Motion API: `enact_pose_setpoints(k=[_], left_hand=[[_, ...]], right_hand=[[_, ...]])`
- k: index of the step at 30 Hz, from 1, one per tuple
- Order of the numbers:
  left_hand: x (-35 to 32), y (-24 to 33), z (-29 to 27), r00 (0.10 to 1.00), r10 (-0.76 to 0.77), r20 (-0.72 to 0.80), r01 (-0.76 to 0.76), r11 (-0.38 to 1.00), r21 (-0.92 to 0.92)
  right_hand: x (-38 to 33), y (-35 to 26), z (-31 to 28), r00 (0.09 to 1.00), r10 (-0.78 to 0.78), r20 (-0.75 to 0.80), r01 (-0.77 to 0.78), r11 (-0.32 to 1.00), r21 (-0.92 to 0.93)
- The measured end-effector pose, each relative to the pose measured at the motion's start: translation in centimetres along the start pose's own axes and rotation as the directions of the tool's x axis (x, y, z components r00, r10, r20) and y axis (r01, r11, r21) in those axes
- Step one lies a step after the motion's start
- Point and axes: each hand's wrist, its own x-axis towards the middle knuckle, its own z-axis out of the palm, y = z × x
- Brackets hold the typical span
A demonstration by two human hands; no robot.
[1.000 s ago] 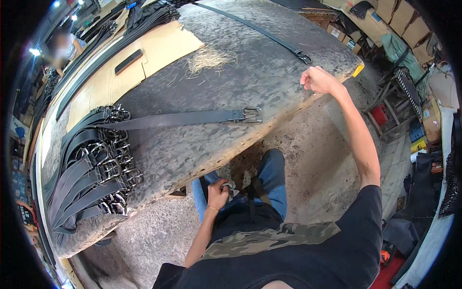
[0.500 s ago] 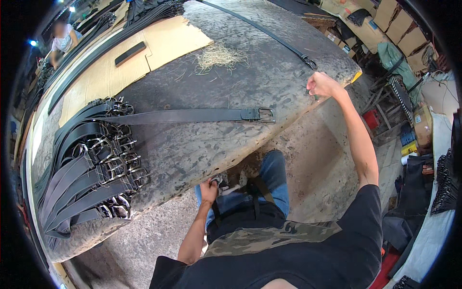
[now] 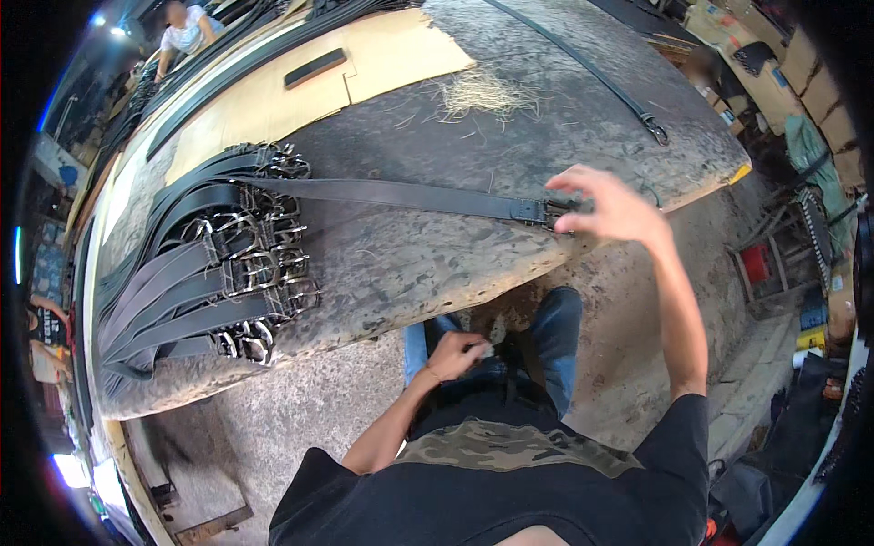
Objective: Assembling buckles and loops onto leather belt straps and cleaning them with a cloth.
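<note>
A dark leather belt (image 3: 410, 196) stretches across the worktable, its metal buckle end near the table's front edge. Over that buckle is my right hand (image 3: 612, 209), thumb and fingers spread around it; whether they touch it I cannot tell. Low over my lap, below the table edge, my left hand (image 3: 452, 357) is closed, with a small pale bit showing at its fingertips that is too small to name. On the left lies a thick pile of belts (image 3: 168, 314), their buckles bunched toward the middle. Another narrow belt (image 3: 583, 68) runs along the far right.
The dark, stained worktable (image 3: 382, 264) slants across the view. Loose pale thread trimmings (image 3: 487, 96) lie beyond the belt, beside cardboard (image 3: 410, 50) bearing a dark oblong block (image 3: 315, 69). A person (image 3: 187, 32) is at the far left. A red object (image 3: 755, 263) sits by a wooden frame at right.
My right hand has come from beside the narrow belt's end to the nearer belt's buckle, and its fingers have spread. My left hand has shifted over my lap. The whole view has turned.
</note>
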Motion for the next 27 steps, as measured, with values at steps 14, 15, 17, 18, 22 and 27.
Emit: enact_pose_setpoints(k=[14,15,17,18,22,27], left_hand=[[4.7,15.2,-5.9,0.964,-0.030,-0.265,-0.108,0.864,-0.492],[4.5,16.3,-6.4,0.966,-0.063,-0.252,-0.096,0.814,-0.572],[5.0,17.2,-6.4,0.942,-0.195,-0.273,-0.086,0.646,-0.759],[5.2,16.1,-6.9,0.955,-0.241,-0.172,0.003,0.588,-0.809],[5.7,16.9,-7.9,0.940,-0.048,-0.337,-0.308,0.304,-0.902],[4.9,14.8,-10.3,0.879,-0.030,-0.476,-0.427,0.394,-0.814]], right_hand=[[-1.8,-0.8,2.6,0.984,0.180,0.006,-0.154,0.820,0.551],[-2.7,-1.9,1.7,0.973,0.191,0.129,-0.228,0.715,0.661],[-3.8,-2.6,1.1,0.963,0.124,0.239,-0.260,0.661,0.704],[-4.2,-3.0,0.9,0.948,0.124,0.294,-0.301,0.651,0.697],[-7.1,-2.8,0.5,0.948,0.125,0.292,-0.303,0.625,0.719],[-11.1,-3.2,-2.4,0.943,0.163,0.289,-0.326,0.614,0.719]])
